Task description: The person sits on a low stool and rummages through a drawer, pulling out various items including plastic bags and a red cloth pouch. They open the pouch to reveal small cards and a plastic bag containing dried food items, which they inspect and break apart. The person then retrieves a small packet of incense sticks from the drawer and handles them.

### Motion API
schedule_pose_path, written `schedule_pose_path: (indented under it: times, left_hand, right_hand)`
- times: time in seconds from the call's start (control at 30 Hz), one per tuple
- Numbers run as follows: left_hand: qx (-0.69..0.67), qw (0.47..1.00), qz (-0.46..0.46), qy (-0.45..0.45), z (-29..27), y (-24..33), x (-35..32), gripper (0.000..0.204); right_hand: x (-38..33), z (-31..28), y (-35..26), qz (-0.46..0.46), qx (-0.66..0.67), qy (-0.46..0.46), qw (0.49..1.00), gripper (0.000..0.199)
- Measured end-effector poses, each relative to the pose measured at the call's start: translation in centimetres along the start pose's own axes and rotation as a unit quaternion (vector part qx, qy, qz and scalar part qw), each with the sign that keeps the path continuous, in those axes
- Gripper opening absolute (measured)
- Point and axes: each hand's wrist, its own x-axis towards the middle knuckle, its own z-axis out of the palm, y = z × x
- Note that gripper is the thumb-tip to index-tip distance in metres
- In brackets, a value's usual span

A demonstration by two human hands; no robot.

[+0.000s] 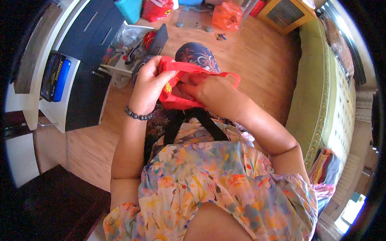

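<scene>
A red bag (173, 102) with yellow print is held up over my lap, its mouth spread and its handle loops standing out. My left hand (146, 88), with a dark beaded bracelet at the wrist, is closed on the bag's left rim, thumb on the near side. My right hand (213, 94) reaches into the mouth from the right. Its fingers are mostly hidden by the red cloth, so what they touch inside does not show. Just below the bag, black straps (209, 125) lie across my patterned clothes.
At the left, an open drawer (161, 39) full of plastic bags and small things juts from a dark cabinet (89, 90). A green sofa (307, 100) runs along the right. An orange plastic bag (227, 17) and a small colourful item (221, 37) lie on the wooden floor ahead.
</scene>
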Motion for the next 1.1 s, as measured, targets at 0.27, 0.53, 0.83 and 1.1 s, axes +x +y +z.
schedule_pose_path:
  times: [0.27,0.53,0.83,1.1]
  left_hand:
    - [0.038,0.999,0.011,-0.011,0.0,-0.6,-0.1,0.022]
    - [-0.031,0.999,-0.016,0.003,-1.3,-0.2,-0.6,0.029]
    - [-0.049,0.999,0.010,-0.020,-0.4,1.2,-1.6,0.033]
    - [0.110,0.993,0.044,0.023,-1.3,0.1,-1.5,0.035]
  right_hand:
    - [1.3,3.5,1.7,-0.043,-0.081,0.076,0.993,0.039]
    - [1.6,2.8,1.5,-0.018,-0.035,0.040,0.998,0.033]
    - [-1.0,0.1,-0.4,0.041,0.176,0.196,0.964,0.012]
    - [-0.3,-1.1,0.6,0.039,0.267,0.182,0.946,0.009]
